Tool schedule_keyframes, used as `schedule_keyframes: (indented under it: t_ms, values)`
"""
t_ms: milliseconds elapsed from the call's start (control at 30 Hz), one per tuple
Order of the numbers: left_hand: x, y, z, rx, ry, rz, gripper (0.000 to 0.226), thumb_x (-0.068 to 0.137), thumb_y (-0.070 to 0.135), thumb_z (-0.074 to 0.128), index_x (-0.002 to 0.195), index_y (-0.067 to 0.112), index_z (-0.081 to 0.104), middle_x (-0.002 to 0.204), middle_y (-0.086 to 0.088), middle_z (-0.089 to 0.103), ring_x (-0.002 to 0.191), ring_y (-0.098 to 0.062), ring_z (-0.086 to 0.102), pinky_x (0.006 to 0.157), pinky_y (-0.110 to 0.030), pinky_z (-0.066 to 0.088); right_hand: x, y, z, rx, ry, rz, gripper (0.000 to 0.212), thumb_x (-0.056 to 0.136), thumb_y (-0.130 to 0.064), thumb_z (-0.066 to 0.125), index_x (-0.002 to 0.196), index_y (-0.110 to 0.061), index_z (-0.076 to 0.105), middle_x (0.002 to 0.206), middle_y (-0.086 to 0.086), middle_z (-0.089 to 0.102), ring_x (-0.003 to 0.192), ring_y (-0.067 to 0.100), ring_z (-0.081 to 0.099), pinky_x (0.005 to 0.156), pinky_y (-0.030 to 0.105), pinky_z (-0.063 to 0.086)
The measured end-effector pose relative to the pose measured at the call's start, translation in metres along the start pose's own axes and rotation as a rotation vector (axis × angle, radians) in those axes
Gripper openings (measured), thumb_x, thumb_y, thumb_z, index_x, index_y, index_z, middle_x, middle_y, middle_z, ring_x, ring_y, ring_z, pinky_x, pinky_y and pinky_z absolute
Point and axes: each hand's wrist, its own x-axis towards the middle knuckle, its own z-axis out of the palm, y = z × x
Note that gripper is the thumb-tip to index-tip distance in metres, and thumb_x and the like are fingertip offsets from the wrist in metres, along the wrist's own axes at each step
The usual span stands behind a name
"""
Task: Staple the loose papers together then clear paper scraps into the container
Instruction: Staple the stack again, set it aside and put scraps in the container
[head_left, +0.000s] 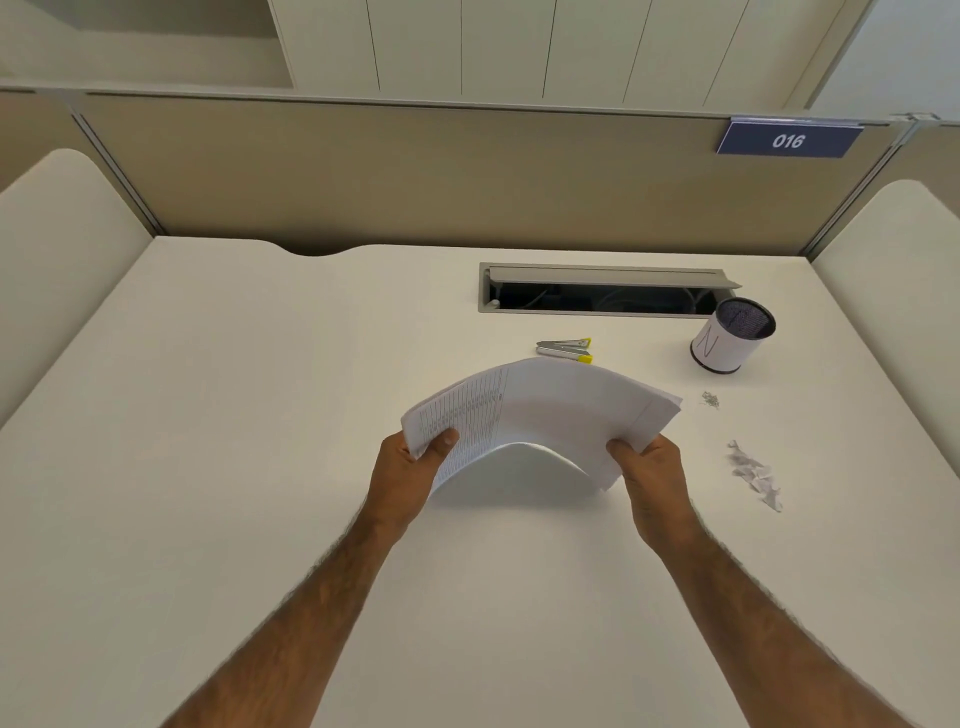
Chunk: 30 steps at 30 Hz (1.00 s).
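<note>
Centrally, in the head view: one stack of papers (540, 410), white, printed with a table of fine rows on its left part, held above the pale worktop (208, 415) and bowed upward in an arch. Left hand (410, 467): closed on the stack's left near corner, thumb on top over the printed rows. Right hand (649, 467): closed on the stack's right near edge, fingers curled around it. Both forearms bare, reaching in from the bottom of the frame. Stapler (565, 349): silver with yellow ends, lying on the worktop just beyond the far edge of the stack. Container (731, 335): dark mesh cup wrapped in a white label bearing a hand-drawn mark, upright at the right rear of the worktop, well apart from the hands. Paper scraps (753, 473): small pile of torn white pieces on the worktop, right of the right hand. Loose staples (710, 399): tiny grey cluster between the scraps and the container. Cable tray (602, 296): recessed slot with raised lid, behind the stapler. Partition sign (788, 140): blue plate reading 016, upper right.
</note>
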Motion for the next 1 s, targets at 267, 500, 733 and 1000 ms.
schedule_keyframes:
  t_ms: [267,500,733,1000]
  values:
    - [-0.002,-0.01,0.01,-0.006,0.002,-0.051,0.024,0.094,0.022,0.073,0.112,0.037,0.065,0.111,0.011,0.073,0.11,-0.015,0.068,0.092,-0.041,0.06,-0.003,0.005,0.004,-0.046,0.017,0.039,0.038,0.074,-0.018,0.065,0.111,-0.012,0.07,0.098,0.002,0.075,0.088,0.018,0.069,0.062,0.015,0.054]
    - [0.014,0.032,-0.004,-0.041,-0.035,-0.139,0.008,0.095,0.021,0.071,0.103,0.02,0.074,0.1,0.001,0.08,0.104,-0.027,0.075,0.074,-0.027,0.061,0.016,-0.031,-0.011,-0.208,-0.066,-0.002,0.019,0.086,0.0,0.061,0.086,-0.015,0.073,0.087,0.002,0.077,0.078,0.02,0.069,0.065,0.029,0.055]
    - [0.015,0.065,-0.017,-0.044,-0.083,0.056,0.022,0.084,0.031,0.079,0.102,0.043,0.077,0.109,0.011,0.079,0.104,-0.01,0.073,0.086,-0.028,0.061,0.019,-0.062,-0.016,0.01,-0.217,-0.074,0.029,0.088,0.009,0.063,0.104,-0.012,0.076,0.112,0.011,0.076,0.102,0.023,0.071,0.091,0.034,0.056]
    - [0.002,0.004,-0.008,0.054,-0.019,-0.025,0.019,0.094,0.02,0.074,0.106,0.034,0.072,0.098,0.016,0.078,0.102,-0.012,0.071,0.079,-0.022,0.059,0.007,-0.01,-0.006,-0.147,-0.093,0.037,0.025,0.085,0.003,0.065,0.088,-0.02,0.075,0.092,0.0,0.076,0.084,0.018,0.066,0.075,0.032,0.051]
